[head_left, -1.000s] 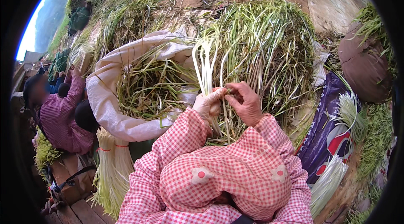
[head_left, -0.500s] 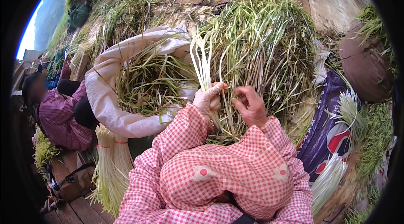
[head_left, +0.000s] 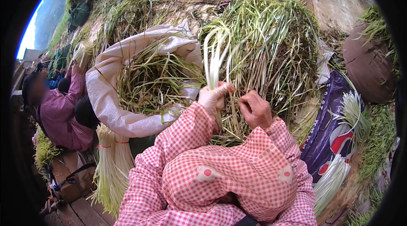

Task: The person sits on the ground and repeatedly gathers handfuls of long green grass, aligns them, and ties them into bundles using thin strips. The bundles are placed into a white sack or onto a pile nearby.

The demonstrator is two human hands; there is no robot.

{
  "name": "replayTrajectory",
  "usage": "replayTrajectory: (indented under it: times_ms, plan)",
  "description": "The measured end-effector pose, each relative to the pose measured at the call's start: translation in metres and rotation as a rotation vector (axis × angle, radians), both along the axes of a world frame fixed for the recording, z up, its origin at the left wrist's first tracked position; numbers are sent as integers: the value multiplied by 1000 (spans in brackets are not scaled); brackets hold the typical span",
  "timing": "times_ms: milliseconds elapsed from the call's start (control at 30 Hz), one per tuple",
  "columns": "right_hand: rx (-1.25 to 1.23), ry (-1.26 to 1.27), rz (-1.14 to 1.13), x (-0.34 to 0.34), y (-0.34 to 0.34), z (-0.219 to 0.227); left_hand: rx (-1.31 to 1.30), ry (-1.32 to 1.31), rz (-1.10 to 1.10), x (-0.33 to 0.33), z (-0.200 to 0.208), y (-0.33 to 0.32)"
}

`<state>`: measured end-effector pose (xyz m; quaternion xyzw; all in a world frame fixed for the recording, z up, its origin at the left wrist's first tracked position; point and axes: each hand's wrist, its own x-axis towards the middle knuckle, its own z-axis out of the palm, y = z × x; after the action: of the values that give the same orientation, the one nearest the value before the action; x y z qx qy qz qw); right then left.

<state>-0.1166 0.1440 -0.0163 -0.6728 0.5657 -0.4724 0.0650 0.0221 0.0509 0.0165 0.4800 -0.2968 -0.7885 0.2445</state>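
Note:
My left hand (head_left: 211, 98), in a thin pale covering, is closed round a small bunch of white, chive-like stalks (head_left: 216, 62). They stand up from the fist and curve over at the top, in front of a large heap of long green and pale stalks (head_left: 267, 43). Just to the right, my right hand (head_left: 256, 109) has its fingers curled together, apart from the bunch; whatever they may pinch cannot be made out. Left of my hands stands a white woven sack (head_left: 106, 94) with its rim rolled down, holding loose green and yellowed leaves (head_left: 152, 79).
Tied bundles of pale stalks (head_left: 111, 158) stand at my lower left. Farther left, a person in a checked top (head_left: 63, 115) handles stalks. Right of me lie a dark purple printed sack (head_left: 324, 120), more white stalks (head_left: 333, 183) and a round brown bundle (head_left: 366, 64).
My left hand has shifted slightly right with the bunch, whose tops now bend over. My right hand has lowered a little. The person at left has raised an arm toward stalks.

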Motion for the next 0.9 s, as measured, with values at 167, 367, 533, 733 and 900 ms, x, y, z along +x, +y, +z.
replayTrajectory:
  times_ms: [167, 367, 533, 733, 900]
  plan:
    - [198, 98, 127, -10, 55, -46, 3, 117, 129, 16, -2, -13]
    - [992, 398, 83, -59, 154, -64, -15, 155, 312, 23, -6, -21]
    - [842, 98, -57, -69, 107, -35, -15, 190, 258, 15, -6, -17]
    - [848, -712, 164, -2, 8, 19, -64, 198, 191, 10, -3, -10]
    - [861, -1067, 212, 12, 2, 26, -76, 236, 161, 9, -3, -8]
